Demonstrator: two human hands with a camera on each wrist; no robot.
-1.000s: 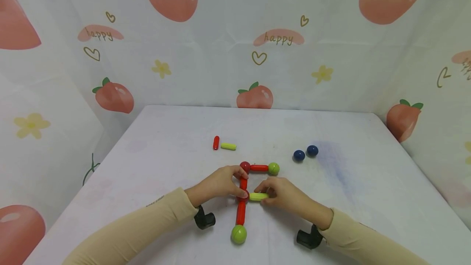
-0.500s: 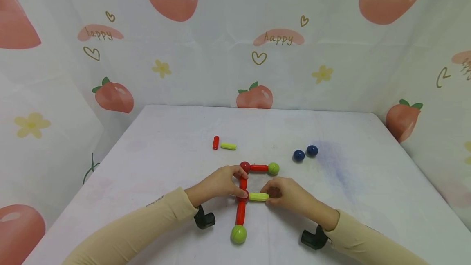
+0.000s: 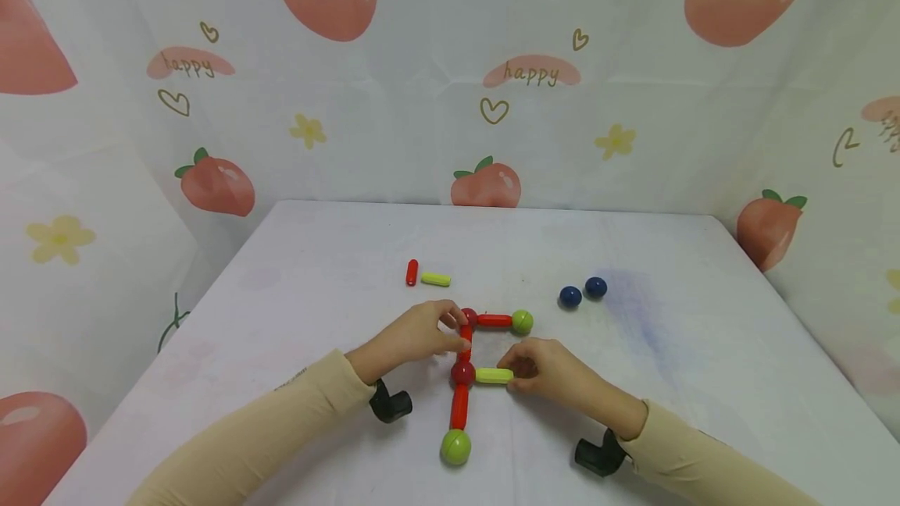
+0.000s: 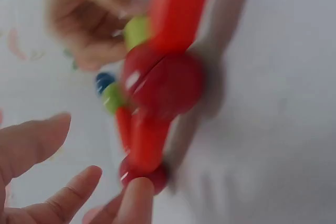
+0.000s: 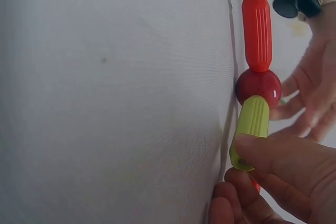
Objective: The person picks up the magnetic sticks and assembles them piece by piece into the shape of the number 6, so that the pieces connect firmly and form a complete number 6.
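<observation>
Red and green rods and balls are joined on the table. My right hand (image 3: 551,372) pinches the free end of a yellow-green rod (image 5: 252,124) between thumb and fingers. That rod's other end meets the middle red ball (image 3: 462,372). My left hand (image 3: 420,334) is by the upper red rod (image 3: 466,340) and the upper red ball (image 4: 156,177); its fingers look spread in the left wrist view, which is blurred. A lower red rod (image 3: 459,408) runs to a green ball (image 3: 455,447). Another red rod (image 3: 495,320) links the upper red ball to a second green ball (image 3: 522,322).
A loose red rod (image 3: 412,272) and a loose yellow-green rod (image 3: 436,279) lie farther back. Two dark blue balls (image 3: 570,297) sit at the back right. Black wrist cameras (image 3: 600,455) hang close to the white table (image 3: 337,248). A printed cloth (image 3: 408,100) stands behind.
My left hand has come off the middle red ball and shifted slightly up and away. My right hand slid outward to the rod's end, then stayed there. The joined pieces stay in place.
</observation>
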